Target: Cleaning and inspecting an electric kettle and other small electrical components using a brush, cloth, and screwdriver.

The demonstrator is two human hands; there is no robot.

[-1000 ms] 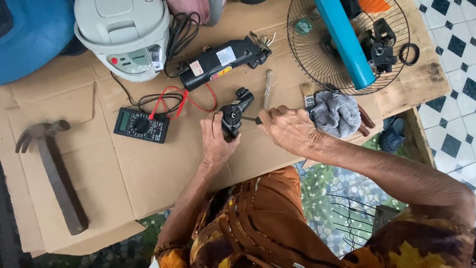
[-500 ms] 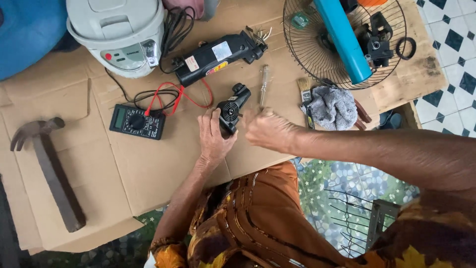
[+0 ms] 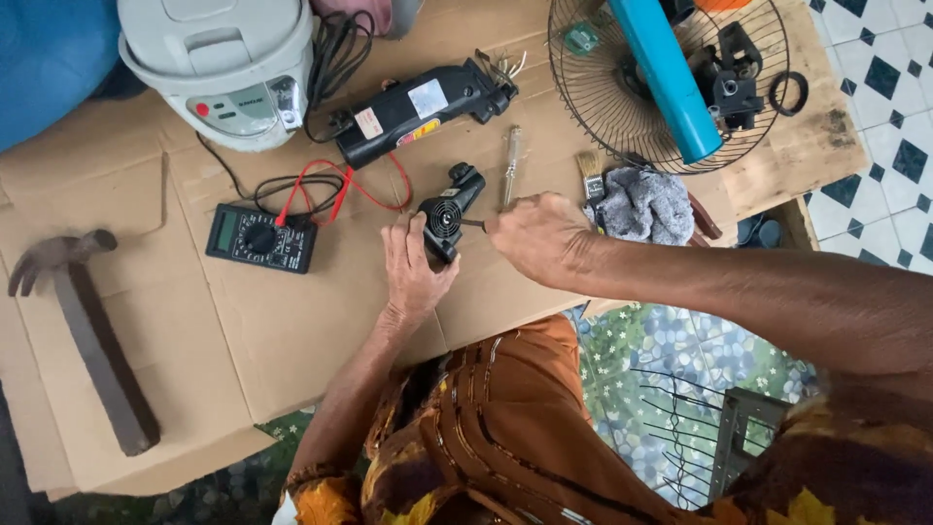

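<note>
Head view: I am working a screwdriver into a small black motor housing on the cardboard.

My left hand (image 3: 413, 262) is clamping the motor housing (image 3: 445, 216); my right hand (image 3: 533, 236), at its 3 o'clock, is closing around the screwdriver (image 3: 473, 224). The multimeter (image 3: 259, 238) is lying at 9 o'clock.

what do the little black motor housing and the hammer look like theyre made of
Black motor housing held by the left hand: likely moulded plastic, matt with a slight sheen, vented grille. Hammer: head looks like dull, rusty brown metal; the square handle may be wood or metal, hard to tell.
</note>
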